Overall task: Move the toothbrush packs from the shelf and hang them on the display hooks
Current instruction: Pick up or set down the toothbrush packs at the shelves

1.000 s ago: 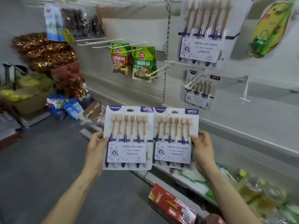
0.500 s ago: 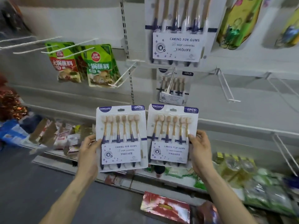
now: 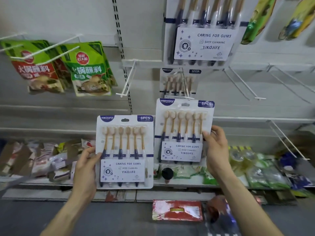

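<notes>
- Right hand (image 3: 217,150): grasps the higher toothbrush pack (image 3: 185,132) by its right edge, thumb on the front; pack held upright just below an occupied display hook (image 3: 185,86).
- Left hand (image 3: 86,167): grasps the lower toothbrush pack (image 3: 125,152) by its left edge, beside the first, near an empty hook (image 3: 128,79).
- Risk: hang slot (image 3: 185,104) is small; a one-edge grip may let the pack twist and miss the hook tip.
- Risk: pushing on could knock the hung pack (image 3: 170,82) behind it askew.

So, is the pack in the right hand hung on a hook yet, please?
Not hung: the right hand grips the pack below the hook; its hang hole is empty.
</notes>
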Demonstrator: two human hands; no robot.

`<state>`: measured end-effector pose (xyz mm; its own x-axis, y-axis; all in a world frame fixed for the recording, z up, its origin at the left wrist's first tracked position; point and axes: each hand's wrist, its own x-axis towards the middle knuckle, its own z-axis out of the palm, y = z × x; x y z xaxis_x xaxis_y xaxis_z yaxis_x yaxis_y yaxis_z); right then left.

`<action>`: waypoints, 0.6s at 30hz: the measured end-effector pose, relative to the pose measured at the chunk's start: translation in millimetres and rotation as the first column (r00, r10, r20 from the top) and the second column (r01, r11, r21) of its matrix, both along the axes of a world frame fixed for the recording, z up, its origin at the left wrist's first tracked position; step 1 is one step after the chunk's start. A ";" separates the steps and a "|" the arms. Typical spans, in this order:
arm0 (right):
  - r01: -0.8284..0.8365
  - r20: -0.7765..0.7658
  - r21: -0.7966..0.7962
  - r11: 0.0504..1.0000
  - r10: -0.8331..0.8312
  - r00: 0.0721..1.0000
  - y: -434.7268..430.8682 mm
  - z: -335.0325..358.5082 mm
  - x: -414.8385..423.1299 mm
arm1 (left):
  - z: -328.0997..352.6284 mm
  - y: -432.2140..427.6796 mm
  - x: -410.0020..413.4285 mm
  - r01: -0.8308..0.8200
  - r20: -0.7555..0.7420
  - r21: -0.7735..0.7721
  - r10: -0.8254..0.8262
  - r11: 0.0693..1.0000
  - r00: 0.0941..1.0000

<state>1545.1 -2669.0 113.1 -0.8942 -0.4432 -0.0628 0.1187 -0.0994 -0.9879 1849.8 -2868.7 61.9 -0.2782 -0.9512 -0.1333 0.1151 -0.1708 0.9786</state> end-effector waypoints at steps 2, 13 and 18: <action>0.003 -0.016 -0.001 1.000 -0.003 1.000 -3.5 -2.3 -0.7 | -3.4 -0.1 0.1 0.009 -0.003 0.010 -0.009 1.000 1.000; -0.032 -0.039 -0.044 0.999 0.030 0.999 -7.8 -3.7 -22.2 | -5.6 16.1 -23.5 -0.013 -0.050 0.044 0.015 0.999 0.999; -0.040 -0.051 -0.046 0.998 0.037 0.998 -11.1 -5.1 -29.8 | -3.5 18.6 -25.2 -0.017 -0.084 0.038 0.020 0.999 0.996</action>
<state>1515.3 -2680.1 108.0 -0.8779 -0.4789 0.0031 0.0743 -0.1426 -0.9870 1824.6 -2850.2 58.4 -0.2722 -0.9512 -0.1453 0.2006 -0.2038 0.9582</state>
